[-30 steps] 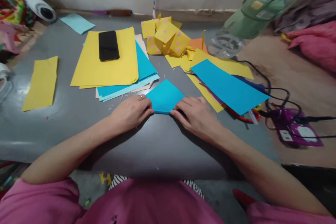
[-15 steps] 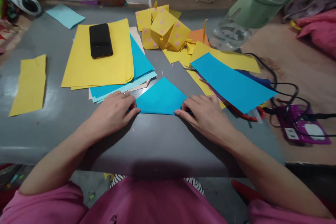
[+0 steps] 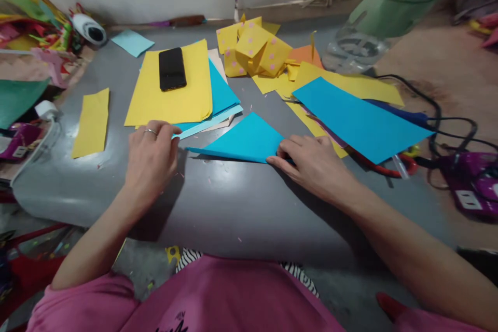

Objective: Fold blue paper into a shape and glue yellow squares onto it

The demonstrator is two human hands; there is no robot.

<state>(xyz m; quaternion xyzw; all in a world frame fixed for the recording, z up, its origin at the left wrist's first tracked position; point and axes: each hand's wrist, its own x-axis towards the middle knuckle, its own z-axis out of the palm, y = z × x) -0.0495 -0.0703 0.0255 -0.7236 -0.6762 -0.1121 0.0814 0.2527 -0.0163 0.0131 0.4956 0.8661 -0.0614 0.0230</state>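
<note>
A bright blue sheet of paper [image 3: 247, 137], folded to a triangle, lies before me with its long edge facing me. My right hand [image 3: 311, 163] is closed, thumb and fingers pinching its right corner. The left corner is free, and the edge there is slightly raised. My left hand [image 3: 151, 150] wears a ring and sits apart from the triangle, over the near corner of the stacked paper [image 3: 227, 91]. Its fingers are curled with the tips beside a light blue edge; whether they grip a sheet is hidden.
A black phone [image 3: 172, 69] lies on yellow sheets [image 3: 143, 101]. Behind are polka-dotted yellow paper pieces [image 3: 251, 46] and a green-topped bottle [image 3: 389, 15]. A blue sheet [image 3: 360, 119] covers tools at right, near cables [image 3: 436, 93]. A yellow piece [image 3: 91, 123] lies left.
My left hand has let go of the triangle's left corner and moved left to the stack. My right hand keeps hold of the right corner. The view has turned left.
</note>
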